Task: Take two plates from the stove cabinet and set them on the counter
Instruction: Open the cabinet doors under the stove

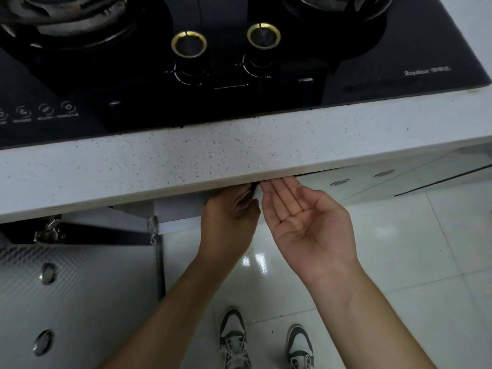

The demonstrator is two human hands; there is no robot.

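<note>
Speckled stone desk [186, 161] hides the cabinet; I see no plates yet. My left hand [229, 222] curls on a door edge [253, 194] below; right hand [306, 222] is spread, palm up. Plates should be stiff, slick, breakable: grip rims.

A black glass gas hob [372, 83] with two gold-ringed knobs [189, 43] and two burners [80, 20] sits well above the fingertips, glossy white floor tiles [415, 249] spread below and to their right, and a pair of grey-and-white sneakers [234, 339] stands far beneath them.
</note>
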